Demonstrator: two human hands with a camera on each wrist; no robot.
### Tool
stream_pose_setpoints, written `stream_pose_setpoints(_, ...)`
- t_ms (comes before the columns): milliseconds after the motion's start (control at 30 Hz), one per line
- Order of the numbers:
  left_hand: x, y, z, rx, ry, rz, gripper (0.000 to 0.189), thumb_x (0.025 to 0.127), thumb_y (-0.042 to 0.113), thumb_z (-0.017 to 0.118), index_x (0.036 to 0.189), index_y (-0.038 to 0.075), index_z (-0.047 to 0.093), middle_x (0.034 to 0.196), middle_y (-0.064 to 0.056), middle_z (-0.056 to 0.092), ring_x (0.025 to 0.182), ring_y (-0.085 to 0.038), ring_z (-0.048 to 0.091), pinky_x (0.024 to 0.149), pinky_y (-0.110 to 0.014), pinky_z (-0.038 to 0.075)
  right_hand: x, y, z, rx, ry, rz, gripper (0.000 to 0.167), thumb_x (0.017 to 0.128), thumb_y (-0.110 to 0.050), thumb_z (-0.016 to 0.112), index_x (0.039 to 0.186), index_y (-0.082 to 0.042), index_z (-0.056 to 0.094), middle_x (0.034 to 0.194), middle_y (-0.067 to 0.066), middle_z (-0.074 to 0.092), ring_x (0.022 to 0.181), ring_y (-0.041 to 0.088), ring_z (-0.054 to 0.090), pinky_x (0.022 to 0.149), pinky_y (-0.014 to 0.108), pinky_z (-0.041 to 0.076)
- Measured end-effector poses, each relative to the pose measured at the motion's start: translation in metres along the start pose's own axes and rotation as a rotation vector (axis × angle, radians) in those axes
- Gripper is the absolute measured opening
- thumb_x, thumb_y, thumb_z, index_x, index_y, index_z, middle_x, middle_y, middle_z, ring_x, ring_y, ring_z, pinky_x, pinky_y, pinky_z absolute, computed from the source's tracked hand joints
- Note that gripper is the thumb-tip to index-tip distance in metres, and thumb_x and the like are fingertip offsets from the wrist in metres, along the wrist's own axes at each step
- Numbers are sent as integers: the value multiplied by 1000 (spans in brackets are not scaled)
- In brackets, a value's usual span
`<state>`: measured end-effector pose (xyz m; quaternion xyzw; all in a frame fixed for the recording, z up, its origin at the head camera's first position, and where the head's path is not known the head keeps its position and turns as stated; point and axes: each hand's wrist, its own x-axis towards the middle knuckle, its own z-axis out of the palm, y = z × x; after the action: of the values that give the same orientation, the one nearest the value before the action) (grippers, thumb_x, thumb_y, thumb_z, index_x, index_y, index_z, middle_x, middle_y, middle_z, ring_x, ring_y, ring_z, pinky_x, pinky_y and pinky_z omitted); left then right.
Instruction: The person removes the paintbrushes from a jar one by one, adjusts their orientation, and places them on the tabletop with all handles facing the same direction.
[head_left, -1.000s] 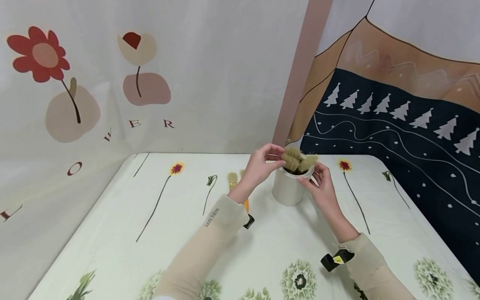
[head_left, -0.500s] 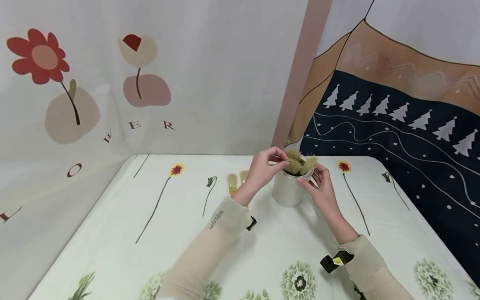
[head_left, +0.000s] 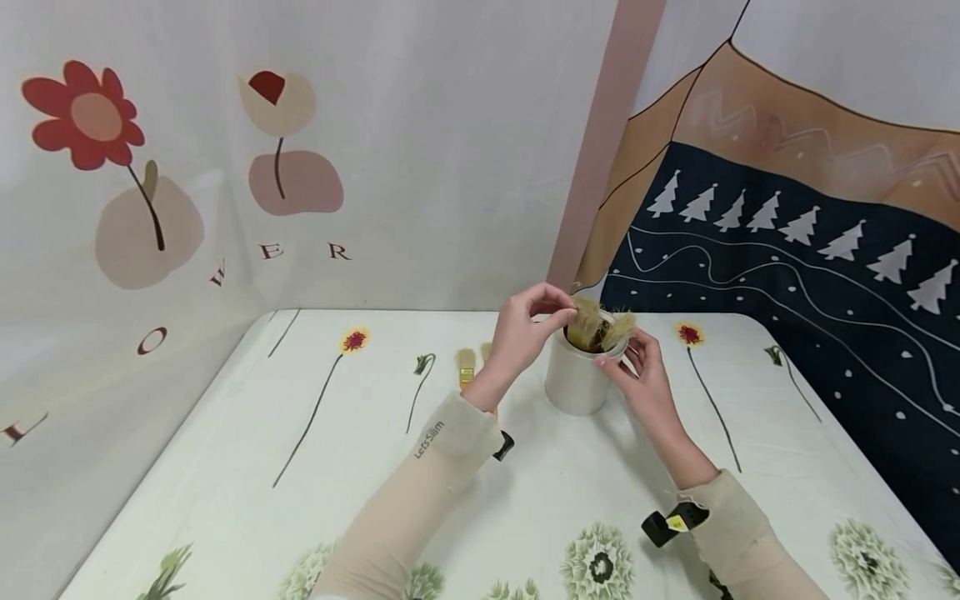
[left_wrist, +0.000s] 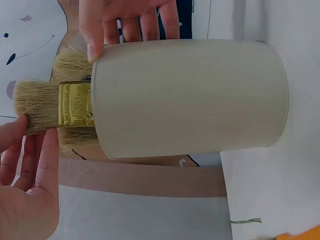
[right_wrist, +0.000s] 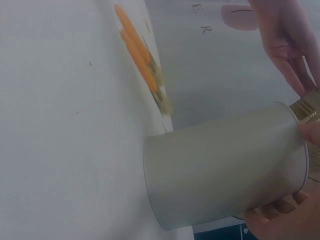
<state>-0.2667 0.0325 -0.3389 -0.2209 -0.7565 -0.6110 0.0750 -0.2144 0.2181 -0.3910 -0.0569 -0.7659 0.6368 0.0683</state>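
Note:
A cream cylindrical can point(head_left: 577, 383) stands upright on the table, holding several paintbrushes with their bristles up. My left hand point(head_left: 525, 329) pinches the bristles of one paintbrush point(left_wrist: 37, 105) between thumb and fingers. That brush's gold metal band point(left_wrist: 76, 104) shows above the rim in the left wrist view, and its handle is hidden inside the can. On the other side, my right hand point(head_left: 641, 371) holds the can by its upper edge, thumb at the front of the rim. Other bristles point(head_left: 618, 329) stick up beside the right fingers.
Two orange-handled paintbrushes point(right_wrist: 137, 55) lie on the table left of the can, partly behind my left forearm in the head view. A printed white tablecloth point(head_left: 600, 467) covers the table. Hanging fabric point(head_left: 450, 167) rises behind its back edge.
My left hand reaches down into the bristles, then rises slightly with the pinched paintbrush, whose bristles now stand more upright. My right hand and the can stay in place.

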Motion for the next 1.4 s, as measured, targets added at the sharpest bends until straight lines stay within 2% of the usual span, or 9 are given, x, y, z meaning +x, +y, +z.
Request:
stream_pose_setpoints(300,1,5,-4,-64,54,56,11,93,13,71,100,5,69,102,-11,72,99,-21,70,87,-22,59,-1,0,1,4,0,3,76,97,-17,65,155,-9,16,164,15,24,154,29,23,126,48,24)
stream_pose_setpoints(900,0,33,-20,-173,169,169,15,92,13,71,102,2,67,104,-15,69,96,-21,69,82,-28,62,-1,-1,1,-7,5,11,77,97,-17,65,156,-9,15,165,14,21,154,28,22,126,46,24)
stream_pose_setpoints(1233,1,50,-35,-239,234,257,14,91,5,71,101,-3,65,101,-20,68,87,-7,69,79,-37,64,0,-1,0,-8,3,16,77,97,-18,65,156,-10,15,165,13,22,154,27,22,127,45,24)
stream_pose_setpoints(1400,0,53,-45,-248,264,281,15,90,3,71,101,-4,64,100,-19,67,86,-4,69,80,-35,63,0,-1,0,-9,2,14,77,97,-16,64,156,-9,15,164,14,22,154,28,22,126,45,25)
